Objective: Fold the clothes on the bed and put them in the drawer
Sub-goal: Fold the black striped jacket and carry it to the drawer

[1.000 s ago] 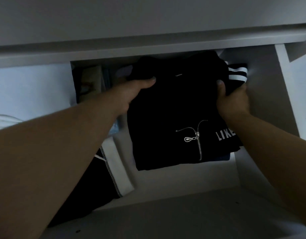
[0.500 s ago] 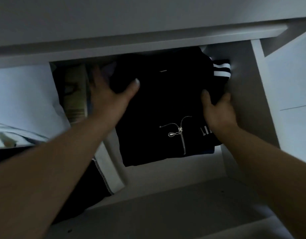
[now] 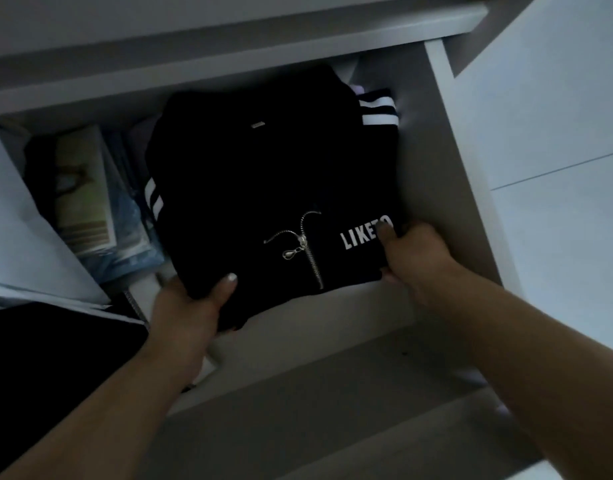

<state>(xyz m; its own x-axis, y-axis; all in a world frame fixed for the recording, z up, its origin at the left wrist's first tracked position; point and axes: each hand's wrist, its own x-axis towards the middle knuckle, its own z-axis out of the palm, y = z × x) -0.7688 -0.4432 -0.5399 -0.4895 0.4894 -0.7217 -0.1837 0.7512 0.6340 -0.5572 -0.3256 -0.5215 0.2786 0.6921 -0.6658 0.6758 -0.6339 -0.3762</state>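
Folded black jacket (image 3: 263,188) lies inside the open drawer (image 3: 436,174), with its silver zipper (image 3: 310,251) and white "LIKETO" print facing up. Left hand (image 3: 191,306) is clamped on the jacket's near-left corner, thumb on top, fingers underneath. Right hand (image 3: 416,258) grips the near-right corner, thumb over the print, fingers curled under the edge.

Left of the jacket a folded pale striped cloth (image 3: 83,195) stands on edge. Between them, blue fabric (image 3: 135,233) is packed tight against the jacket's left side. A cuff (image 3: 377,110) with 2 white stripes sticks out at the jacket's far-right corner, touching the drawer's right wall. The jacket's right edge sits just beside that wall, little room.

The jacket's far edge runs under the cabinet overhang (image 3: 229,53); it is dark there, so cannot tell what is behind. On the near side a bare strip of drawer bottom (image 3: 332,306) lies between the jacket and the drawer front.

Further left, outside the drawer, are another black garment (image 3: 56,348) with white trim and a white sheet (image 3: 24,230). Right of the drawer is pale tiled floor (image 3: 547,140).
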